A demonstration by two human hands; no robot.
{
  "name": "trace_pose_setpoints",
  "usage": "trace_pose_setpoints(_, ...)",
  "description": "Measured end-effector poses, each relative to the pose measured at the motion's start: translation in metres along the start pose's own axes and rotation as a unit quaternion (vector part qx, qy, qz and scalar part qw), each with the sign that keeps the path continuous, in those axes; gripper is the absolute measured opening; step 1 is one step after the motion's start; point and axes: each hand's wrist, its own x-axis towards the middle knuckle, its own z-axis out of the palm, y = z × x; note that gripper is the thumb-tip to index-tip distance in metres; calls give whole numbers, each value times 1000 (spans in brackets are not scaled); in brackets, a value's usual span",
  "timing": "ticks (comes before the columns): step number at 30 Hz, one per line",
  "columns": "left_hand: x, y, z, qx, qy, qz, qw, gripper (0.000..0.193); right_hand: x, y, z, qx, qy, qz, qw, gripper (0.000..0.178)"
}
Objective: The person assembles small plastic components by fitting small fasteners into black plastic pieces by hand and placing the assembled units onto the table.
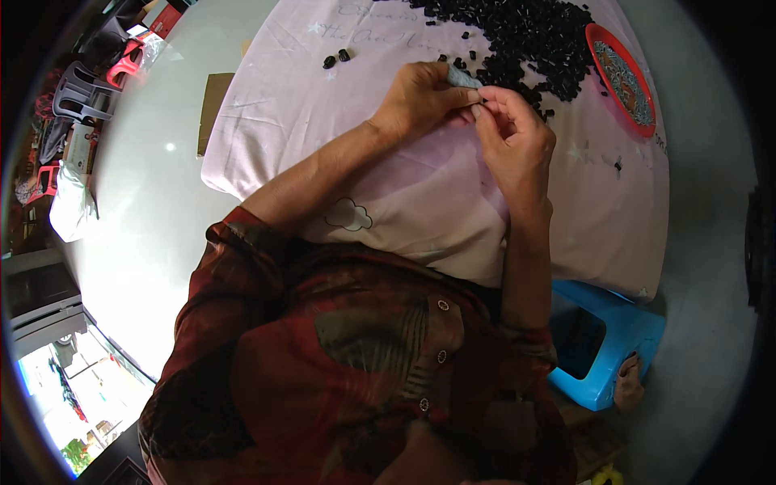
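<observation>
My left hand (416, 101) and my right hand (517, 133) meet over the far middle of the table, fingertips pinched together. Whatever sits between those fingertips is too small and too covered to make out. A pale blue-grey wrapping or cloth (461, 77) shows at the fingers of my left hand. Just beyond the hands spreads a large heap of small black plastic pieces (537, 44). Two black pieces (336, 58) lie apart from it, to the left. Right of the heap, a red oval tray (594, 39) holds many small silvery metal parts (622, 85).
A pink printed cloth (275, 121) covers the table. One tiny dark part (618, 166) lies on its right side. Below the right edge stands a blue plastic stool (614, 331). Grey chairs (81, 89), a white bag (73, 202) and brown cardboard (214, 113) are on the left.
</observation>
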Motion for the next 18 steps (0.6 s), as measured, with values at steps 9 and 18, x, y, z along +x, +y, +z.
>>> trace_pose_setpoints(9,76,26,-42,398,27,112,910,19,4,13,-25,23,76,143,987,20)
trace_pose_setpoints(18,104,3,-25,501,-48,89,860,21,4,25,-27,110,166,114,973,13)
